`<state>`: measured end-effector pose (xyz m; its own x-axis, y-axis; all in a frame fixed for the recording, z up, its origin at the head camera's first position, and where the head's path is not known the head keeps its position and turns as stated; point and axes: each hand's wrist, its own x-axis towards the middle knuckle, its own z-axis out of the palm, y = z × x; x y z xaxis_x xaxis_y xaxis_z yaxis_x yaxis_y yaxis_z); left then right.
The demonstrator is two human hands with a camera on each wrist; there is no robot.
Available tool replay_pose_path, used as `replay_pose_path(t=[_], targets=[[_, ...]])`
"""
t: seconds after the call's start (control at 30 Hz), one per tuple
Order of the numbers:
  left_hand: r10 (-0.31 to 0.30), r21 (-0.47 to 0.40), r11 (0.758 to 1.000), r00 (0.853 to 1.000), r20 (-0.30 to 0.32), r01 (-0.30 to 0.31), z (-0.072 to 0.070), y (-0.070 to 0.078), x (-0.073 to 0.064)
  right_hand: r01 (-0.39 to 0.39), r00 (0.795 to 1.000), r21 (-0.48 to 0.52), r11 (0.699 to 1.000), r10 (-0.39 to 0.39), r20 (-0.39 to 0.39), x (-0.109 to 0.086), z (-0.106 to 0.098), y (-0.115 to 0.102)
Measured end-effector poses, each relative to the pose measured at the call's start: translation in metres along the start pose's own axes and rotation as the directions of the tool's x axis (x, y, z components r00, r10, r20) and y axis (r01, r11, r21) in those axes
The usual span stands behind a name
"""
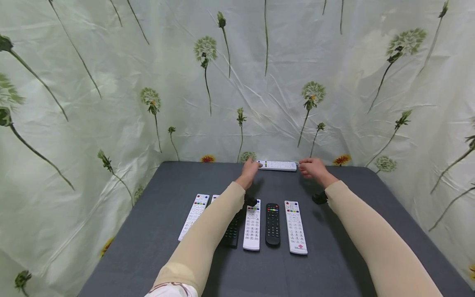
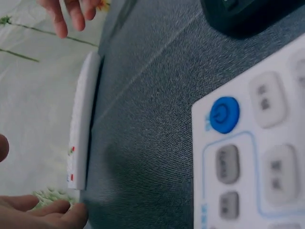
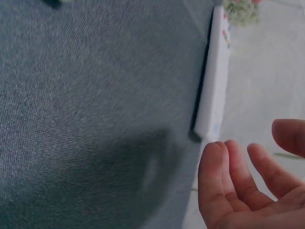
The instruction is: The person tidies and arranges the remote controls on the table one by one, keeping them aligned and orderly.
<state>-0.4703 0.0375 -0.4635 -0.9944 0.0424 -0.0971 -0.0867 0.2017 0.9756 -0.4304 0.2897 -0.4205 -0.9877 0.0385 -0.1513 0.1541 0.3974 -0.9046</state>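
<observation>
A white remote control [image 1: 277, 166] lies crosswise at the table's back edge, its coloured buttons at the left end. Beside that left end is my left hand [image 1: 249, 170]; in the left wrist view its fingers [image 2: 52, 214] are loosely extended, with a small gap to the remote. My right hand [image 1: 314, 168] hovers off the right end. Seen from the right wrist, the fingers [image 3: 243, 181] are bent slightly, the thumb stands apart, and nothing is held.
Nearer me, several remotes form a row: white ones [image 1: 252, 231] [image 1: 295, 227] [image 1: 194, 214], a black one [image 1: 272, 225], and another black one [image 1: 231, 233] partly hidden by my left forearm. A flower-printed cloth [image 1: 259, 119] hangs behind the dark table [image 1: 334, 268].
</observation>
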Motion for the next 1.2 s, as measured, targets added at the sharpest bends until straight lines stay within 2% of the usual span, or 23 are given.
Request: replay_pose_path(t=[0.07,0.23,0.37,0.57,0.77,0.87,0.93,1.03,1.2], targets=[[-0.001,-0.001,1.000,1.000,0.012,0.001,0.000,-0.004,0.003,-0.027,1.000,0.025,0.999,0.026,0.013,0.005,0.002,0.003],[0.000,0.001,1.000,0.998,0.055,0.000,0.001,-0.011,0.011,-0.035,0.998,-0.024,0.999,0.036,0.057,0.013,0.004,0.010],[0.015,-0.003,1.000,0.998,0.053,-0.015,0.004,-0.012,0.016,-0.053,0.993,-0.027,0.998,0.055,0.106,0.017,0.007,0.016],[0.007,0.087,0.996,0.999,0.046,-0.011,0.010,-0.015,0.019,-0.083,0.981,-0.013,0.996,0.084,0.175,0.018,0.017,0.021],[0.046,0.113,0.992,0.992,0.121,-0.060,0.016,-0.017,0.023,-0.083,0.976,-0.035,0.996,0.088,0.197,0.022,0.019,0.024],[0.069,0.084,0.993,0.986,0.151,-0.082,0.018,-0.017,0.025,-0.067,0.973,-0.072,0.995,0.081,0.217,0.024,0.021,0.024],[0.064,0.069,0.995,0.985,0.162,-0.075,0.017,-0.016,0.024,-0.055,0.973,-0.089,0.995,0.073,0.218,0.025,0.023,0.023],[0.041,0.130,0.990,0.991,0.129,-0.058,0.014,-0.015,0.023,-0.031,0.981,-0.086,0.996,0.047,0.189,0.025,0.025,0.023],[0.032,0.304,0.952,0.999,0.041,-0.043,0.010,-0.011,0.019,-0.006,0.995,-0.079,0.997,0.013,0.095,0.021,0.025,0.024]])
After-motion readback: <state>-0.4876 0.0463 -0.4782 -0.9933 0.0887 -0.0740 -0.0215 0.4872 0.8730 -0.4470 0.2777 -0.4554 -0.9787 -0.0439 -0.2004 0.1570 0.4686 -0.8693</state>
